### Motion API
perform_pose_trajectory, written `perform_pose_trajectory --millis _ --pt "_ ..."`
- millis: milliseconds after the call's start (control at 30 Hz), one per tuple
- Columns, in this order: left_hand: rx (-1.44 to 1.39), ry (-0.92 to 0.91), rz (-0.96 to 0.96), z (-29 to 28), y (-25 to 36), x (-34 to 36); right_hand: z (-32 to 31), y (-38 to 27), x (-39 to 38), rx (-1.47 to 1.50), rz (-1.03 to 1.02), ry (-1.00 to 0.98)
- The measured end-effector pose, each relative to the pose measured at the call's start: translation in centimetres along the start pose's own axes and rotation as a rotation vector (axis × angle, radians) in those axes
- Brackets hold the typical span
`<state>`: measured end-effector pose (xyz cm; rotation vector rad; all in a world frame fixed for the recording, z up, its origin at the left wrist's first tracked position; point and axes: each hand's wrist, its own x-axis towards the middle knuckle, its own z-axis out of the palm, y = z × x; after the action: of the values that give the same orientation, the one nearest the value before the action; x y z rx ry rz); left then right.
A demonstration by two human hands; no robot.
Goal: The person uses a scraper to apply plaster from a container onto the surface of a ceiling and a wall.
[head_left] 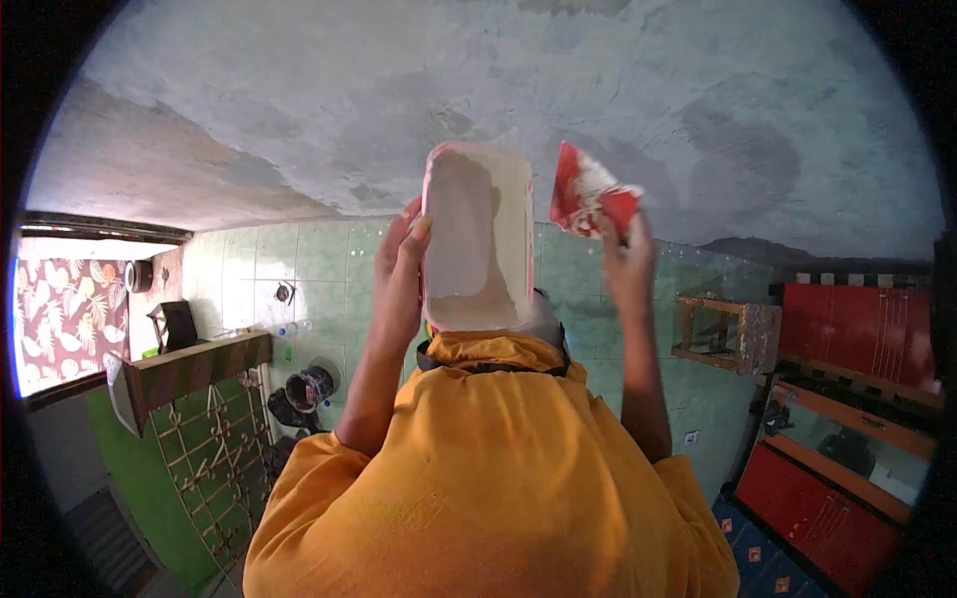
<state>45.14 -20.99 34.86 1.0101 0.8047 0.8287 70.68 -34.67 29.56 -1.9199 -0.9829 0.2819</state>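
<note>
My left hand [402, 249] grips the left side of a rectangular, pale tub [512, 239] with rounded corners and a pinkish rim. Inside the tub lies a smooth, wet-looking greyish-white paste [461, 229]. To the right of it, my right hand [628, 254] is closed on a flat, angular red scraper [566, 189]. Thick white paste is smeared over the scraper's face. Both are held up before a grey plastered wall [638, 90] with darker patches, and the scraper is apart from the tub. Whether it touches the wall, I cannot tell.
Pale green tiles [319, 249] with white specks lie beyond my arms. On the left are a wooden bench-like frame [204, 369], a metal grille [214, 448] and a dark bucket [310, 387]. A small wooden frame [743, 334] and red cabinets [847, 334] stand on the right.
</note>
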Motion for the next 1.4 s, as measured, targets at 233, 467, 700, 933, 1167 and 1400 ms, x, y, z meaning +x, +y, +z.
perform_pose_trajectory --millis 233,467,700,933,1167,1400 --pt "0.312 -0.13 -0.033 0.1 -0.4 2.0 -5.0 -5.9 1.9 0.105 0.062 -0.108" --pt "0.423 -0.21 -0.044 0.8 0.6 2.9 -5.6 -6.2 2.8 -0.072 -0.14 -0.123" --pt "0.666 -0.28 0.044 2.4 3.1 5.1 -6.3 -6.8 3.9 -0.17 -0.165 -0.193" --pt "0.837 -0.364 0.025 2.8 3.3 7.9 -5.9 -5.5 3.3 -0.089 -0.052 -0.278" --pt "0.769 -0.396 -0.022 1.6 -1.3 9.0 0.9 -0.7 -3.4 0.411 0.212 -0.549" --pt "0.638 -0.251 -0.167 -0.6 -2.5 8.2 2.3 -1.0 -5.6 0.759 0.67 -0.519"
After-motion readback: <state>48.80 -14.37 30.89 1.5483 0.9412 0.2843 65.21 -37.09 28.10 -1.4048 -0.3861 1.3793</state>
